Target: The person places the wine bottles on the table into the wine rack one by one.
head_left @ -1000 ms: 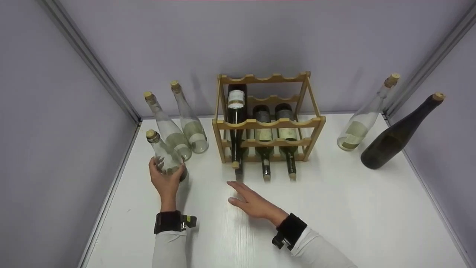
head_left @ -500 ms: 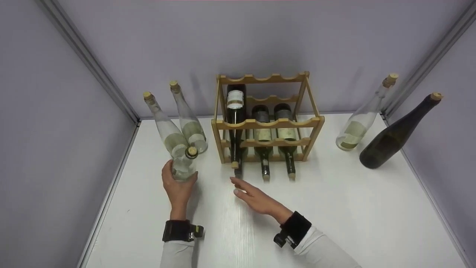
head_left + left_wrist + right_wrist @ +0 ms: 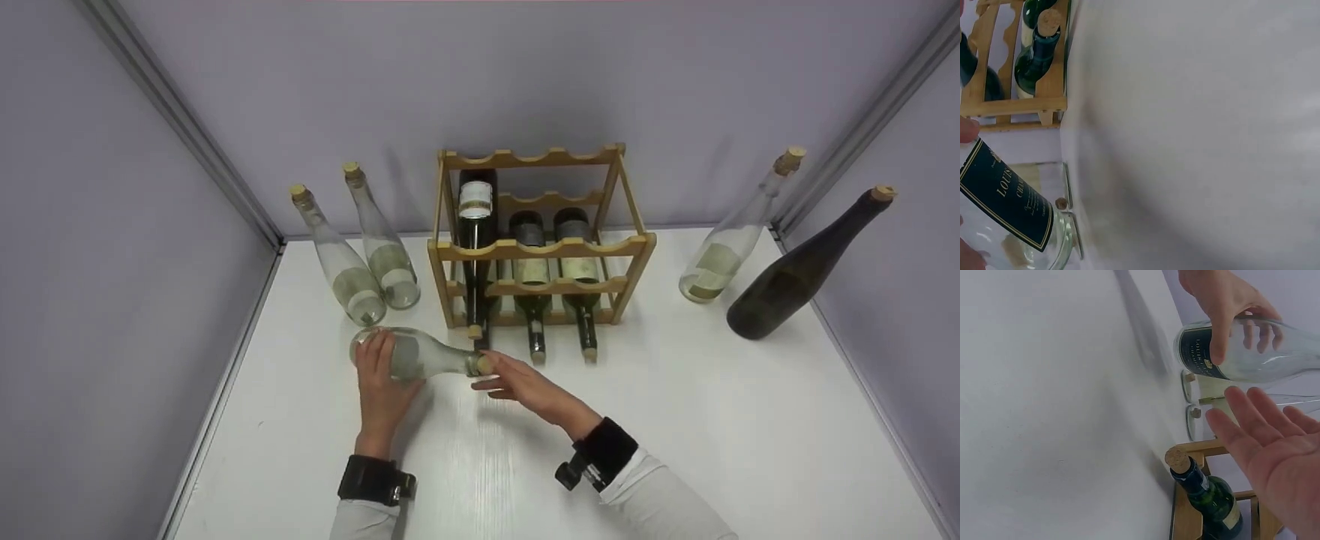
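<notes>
My left hand (image 3: 384,394) grips a clear glass wine bottle (image 3: 431,355) round its body. The bottle lies nearly level above the table, base to the left and corked neck to the right. Its dark label (image 3: 1008,194) faces the left wrist camera. By the cork (image 3: 486,365) is my right hand (image 3: 531,386), its fingertips right at the bottle's end. The right wrist view shows these fingers (image 3: 1255,419) extended, palm up, beside the neck.
A wooden wine rack (image 3: 540,250) at the back holds several dark bottles, necks forward. Two corked clear bottles (image 3: 341,259) stand left of it. At the right stand a clear bottle (image 3: 724,255) and a dark bottle (image 3: 787,277). Walls enclose the table.
The left hand has brought the clear bottle rightward from beside the other two and tipped it from upright to nearly level. The right hand has moved slightly right and now meets its corked end.
</notes>
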`<state>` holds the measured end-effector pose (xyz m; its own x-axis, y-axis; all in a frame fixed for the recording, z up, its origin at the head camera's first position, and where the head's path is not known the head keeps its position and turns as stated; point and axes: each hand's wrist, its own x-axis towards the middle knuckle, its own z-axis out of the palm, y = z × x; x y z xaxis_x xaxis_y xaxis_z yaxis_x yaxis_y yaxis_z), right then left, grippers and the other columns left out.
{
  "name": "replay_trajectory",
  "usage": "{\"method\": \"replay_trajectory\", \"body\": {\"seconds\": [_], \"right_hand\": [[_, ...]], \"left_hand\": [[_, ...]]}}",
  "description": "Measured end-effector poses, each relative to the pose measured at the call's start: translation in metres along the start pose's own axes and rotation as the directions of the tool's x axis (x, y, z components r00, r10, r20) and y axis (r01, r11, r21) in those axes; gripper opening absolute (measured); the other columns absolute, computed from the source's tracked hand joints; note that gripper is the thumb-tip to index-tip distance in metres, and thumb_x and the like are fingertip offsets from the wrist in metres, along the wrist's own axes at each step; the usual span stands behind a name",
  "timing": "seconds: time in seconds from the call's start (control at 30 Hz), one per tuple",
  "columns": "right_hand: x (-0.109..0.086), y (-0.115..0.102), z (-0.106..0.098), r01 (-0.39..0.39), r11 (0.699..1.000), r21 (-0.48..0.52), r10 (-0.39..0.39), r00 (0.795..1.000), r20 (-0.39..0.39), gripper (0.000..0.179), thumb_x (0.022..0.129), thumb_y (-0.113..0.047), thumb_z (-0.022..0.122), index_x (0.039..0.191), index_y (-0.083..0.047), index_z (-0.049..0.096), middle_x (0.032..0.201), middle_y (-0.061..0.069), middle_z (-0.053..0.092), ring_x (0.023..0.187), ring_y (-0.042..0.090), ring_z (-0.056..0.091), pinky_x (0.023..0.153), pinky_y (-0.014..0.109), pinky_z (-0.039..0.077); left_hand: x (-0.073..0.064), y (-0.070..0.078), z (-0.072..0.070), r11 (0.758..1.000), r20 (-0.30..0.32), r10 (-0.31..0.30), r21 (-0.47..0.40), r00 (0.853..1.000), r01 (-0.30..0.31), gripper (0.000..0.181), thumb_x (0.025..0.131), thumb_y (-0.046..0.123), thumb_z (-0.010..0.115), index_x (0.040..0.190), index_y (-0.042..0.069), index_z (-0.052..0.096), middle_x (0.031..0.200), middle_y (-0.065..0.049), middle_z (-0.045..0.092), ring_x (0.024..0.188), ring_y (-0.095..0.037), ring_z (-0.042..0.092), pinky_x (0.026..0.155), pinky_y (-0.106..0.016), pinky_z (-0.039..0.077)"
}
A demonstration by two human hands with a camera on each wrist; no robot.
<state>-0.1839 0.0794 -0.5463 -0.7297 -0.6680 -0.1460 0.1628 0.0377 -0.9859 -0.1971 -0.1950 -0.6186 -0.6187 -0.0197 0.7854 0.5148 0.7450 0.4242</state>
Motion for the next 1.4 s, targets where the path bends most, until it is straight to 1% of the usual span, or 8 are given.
{"method": "replay_trajectory", "body": {"seconds": [0.1,0.23,0.43,0.6,0.7,0.9,1.2,1.4], "right_hand": [[-0.001,-0.004,-0.004,-0.037,0.992,0.118,0.033,0.999,0.036,0.072,0.103,-0.055,0.032,0.153,-0.004,0.03,0.156,0.017,0.028,0.123,0.039,0.054,0.1,0.052,0.044],[-0.003,-0.009,-0.01,-0.114,0.96,0.256,0.077,0.986,0.149,0.069,0.104,-0.051,0.036,0.151,0.0,0.031,0.149,0.022,0.037,0.114,0.044,0.059,0.084,0.055,0.053],[-0.006,-0.016,-0.018,-0.221,0.936,0.273,0.145,0.952,0.271,0.059,0.106,-0.035,0.045,0.151,0.001,0.031,0.131,0.025,0.054,0.103,0.04,0.066,0.071,0.047,0.058],[-0.008,-0.018,-0.017,-0.271,0.947,0.17,0.242,0.955,0.174,0.057,0.102,-0.029,0.056,0.145,0.003,0.04,0.12,0.024,0.06,0.082,0.029,0.071,0.06,0.035,0.058],[-0.008,-0.017,-0.013,-0.273,0.962,0.025,0.27,0.959,0.091,0.058,0.099,-0.03,0.06,0.144,0.002,0.042,0.109,0.019,0.064,0.067,0.019,0.067,0.05,0.026,0.052],[-0.009,-0.014,-0.004,-0.209,0.952,-0.223,0.211,0.977,-0.018,0.045,0.097,-0.034,0.064,0.13,-0.005,0.056,0.08,0.008,0.063,0.045,0.01,0.044,0.04,0.023,0.033],[-0.009,-0.008,0.003,-0.183,0.96,-0.21,0.161,0.98,-0.118,0.037,0.095,-0.033,0.067,0.12,-0.006,0.064,0.066,0.003,0.054,0.041,0.008,0.034,0.037,0.022,0.027],[-0.014,-0.006,0.001,-0.16,0.978,-0.13,0.145,0.983,-0.116,0.043,0.093,-0.029,0.069,0.128,-0.005,0.063,0.065,0.001,0.051,0.04,0.007,0.028,0.038,0.022,0.025]], "left_hand": [[0.0,0.005,0.0,0.998,0.049,0.062,0.03,0.997,-0.063,0.091,0.046,0.008,0.095,0.128,0.002,0.056,0.131,-0.017,0.055,0.126,-0.039,0.045,0.107,-0.066,0.022],[0.0,0.011,0.001,0.988,0.09,0.145,0.045,0.985,-0.15,0.079,0.055,0.008,0.09,0.127,0.006,0.058,0.131,-0.014,0.055,0.126,-0.041,0.045,0.106,-0.068,0.022],[0.001,0.016,0.003,0.963,0.098,0.24,0.105,0.966,-0.249,0.077,0.049,0.005,0.088,0.122,0.009,0.062,0.126,-0.014,0.059,0.122,-0.041,0.048,0.102,-0.07,0.026],[0.004,0.021,0.005,0.936,0.129,0.283,0.178,0.95,-0.303,0.055,0.066,0.004,0.07,0.12,0.013,0.062,0.127,-0.013,0.059,0.121,-0.04,0.05,0.102,-0.069,0.027],[0.005,0.025,0.006,0.923,0.137,0.3,0.208,0.944,-0.323,0.048,0.075,0.001,0.058,0.12,0.015,0.062,0.127,-0.012,0.059,0.12,-0.04,0.051,0.102,-0.069,0.027],[0.009,0.031,0.003,0.914,0.169,0.305,0.226,0.937,-0.338,0.054,0.072,-0.001,0.062,0.122,0.017,0.062,0.128,-0.01,0.058,0.121,-0.039,0.051,0.103,-0.068,0.027],[0.014,0.034,-0.001,0.905,0.189,0.308,0.243,0.932,-0.348,0.053,0.074,-0.001,0.06,0.123,0.018,0.064,0.128,-0.01,0.058,0.121,-0.037,0.051,0.105,-0.067,0.027],[0.016,0.035,-0.003,0.924,0.176,0.288,0.205,0.941,-0.321,0.069,0.061,-0.005,0.077,0.125,0.017,0.063,0.132,-0.009,0.056,0.127,-0.035,0.047,0.108,-0.064,0.023]]}}
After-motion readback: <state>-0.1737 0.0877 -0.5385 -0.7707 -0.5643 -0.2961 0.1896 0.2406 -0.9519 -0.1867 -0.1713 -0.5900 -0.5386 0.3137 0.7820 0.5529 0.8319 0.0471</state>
